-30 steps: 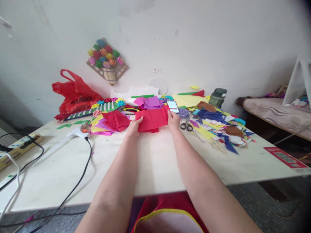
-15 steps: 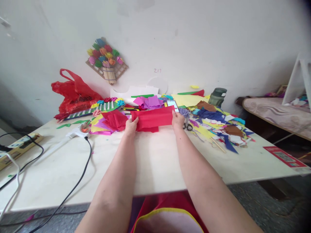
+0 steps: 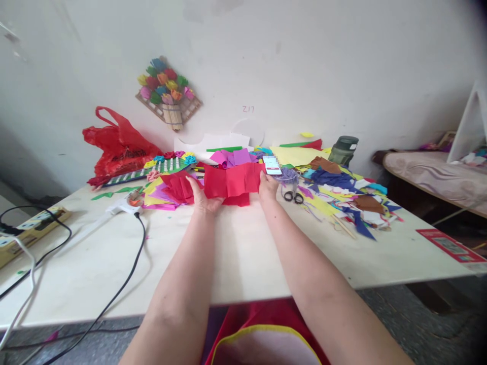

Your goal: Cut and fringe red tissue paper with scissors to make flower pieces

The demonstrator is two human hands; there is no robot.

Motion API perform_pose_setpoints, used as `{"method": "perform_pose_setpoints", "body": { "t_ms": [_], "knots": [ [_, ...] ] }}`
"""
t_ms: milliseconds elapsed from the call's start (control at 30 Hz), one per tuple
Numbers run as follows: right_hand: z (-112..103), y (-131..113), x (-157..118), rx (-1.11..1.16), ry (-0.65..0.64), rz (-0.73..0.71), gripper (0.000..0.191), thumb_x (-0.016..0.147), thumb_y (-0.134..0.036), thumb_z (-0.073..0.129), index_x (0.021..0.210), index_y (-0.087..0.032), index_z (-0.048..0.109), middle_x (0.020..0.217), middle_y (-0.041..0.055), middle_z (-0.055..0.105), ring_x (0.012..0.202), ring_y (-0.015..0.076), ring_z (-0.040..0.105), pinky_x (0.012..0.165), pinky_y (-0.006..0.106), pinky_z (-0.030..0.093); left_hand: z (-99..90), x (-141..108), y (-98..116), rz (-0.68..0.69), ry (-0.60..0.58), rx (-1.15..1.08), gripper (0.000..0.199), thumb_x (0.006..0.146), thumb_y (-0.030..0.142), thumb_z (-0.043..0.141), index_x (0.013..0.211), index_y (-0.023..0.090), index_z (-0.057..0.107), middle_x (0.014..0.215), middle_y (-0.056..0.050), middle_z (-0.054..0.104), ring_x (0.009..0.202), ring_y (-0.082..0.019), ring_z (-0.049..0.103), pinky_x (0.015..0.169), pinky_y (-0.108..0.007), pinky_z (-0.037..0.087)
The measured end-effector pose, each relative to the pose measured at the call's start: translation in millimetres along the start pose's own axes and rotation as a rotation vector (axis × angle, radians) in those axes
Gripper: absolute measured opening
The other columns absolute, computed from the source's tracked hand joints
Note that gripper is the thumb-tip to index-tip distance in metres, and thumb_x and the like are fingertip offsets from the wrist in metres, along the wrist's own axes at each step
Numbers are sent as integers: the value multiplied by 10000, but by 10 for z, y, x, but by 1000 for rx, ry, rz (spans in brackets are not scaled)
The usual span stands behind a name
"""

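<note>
A red paper strip point(image 3: 236, 180), creased near its middle, hangs above the table over another red piece. My right hand point(image 3: 268, 187) pinches its right end. At the left end my left hand point(image 3: 203, 199) has its thumb and fingers spread apart, palm beside the strip's edge. Left of that hand lies a stack of red, purple and yellow paper point(image 3: 167, 191). Black-handled scissors point(image 3: 293, 197) rest to the right of my right hand, and a phone point(image 3: 272, 166) lies behind it.
Paper scraps point(image 3: 353, 200) cover the table's right side, with a green bottle point(image 3: 343, 151) behind them. At the left are a red plastic bag point(image 3: 117, 144), a white glue gun point(image 3: 124, 205) with its black cord, and a power strip point(image 3: 34, 228).
My left hand has opened away from the strip's left end. The strip, taut before, now shows a fold line and sits slightly left at its right end. More of the phone and scissors shows.
</note>
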State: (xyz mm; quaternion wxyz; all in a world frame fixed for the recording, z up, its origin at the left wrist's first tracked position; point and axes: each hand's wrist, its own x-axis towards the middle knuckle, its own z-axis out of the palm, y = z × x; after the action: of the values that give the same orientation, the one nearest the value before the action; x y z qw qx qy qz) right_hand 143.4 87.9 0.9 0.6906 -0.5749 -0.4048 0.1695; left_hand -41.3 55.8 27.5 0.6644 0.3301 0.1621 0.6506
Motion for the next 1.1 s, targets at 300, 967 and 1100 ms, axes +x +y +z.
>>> {"method": "perform_pose_setpoints", "body": {
  "t_ms": [300,967,1100],
  "knots": [
    [42,-119,-87,62,74,114,364,801,-463,445,596,-176,534,550,-11,487,608,144,469,569,254,392,1,43,-34,-204,109,72,285,695,364,709,873,162,616,939,-100,680,997,-247,621,814,-366,526],
    [54,-274,-206,249,-236,298,53,616,-205,602,594,-177,563,502,-35,536,525,139,539,516,252,439,-115,171,-42,-39,270,301,255,539,168,775,731,134,611,665,-58,661,765,-230,658,727,-345,522],
    [41,-278,-204,175,-285,296,78,613,-209,612,571,-183,551,508,-26,544,520,140,530,500,254,423,-191,223,-36,94,321,435,225,561,229,755,702,142,604,583,-7,608,616,-177,615,636,-297,487]
  ]
}}
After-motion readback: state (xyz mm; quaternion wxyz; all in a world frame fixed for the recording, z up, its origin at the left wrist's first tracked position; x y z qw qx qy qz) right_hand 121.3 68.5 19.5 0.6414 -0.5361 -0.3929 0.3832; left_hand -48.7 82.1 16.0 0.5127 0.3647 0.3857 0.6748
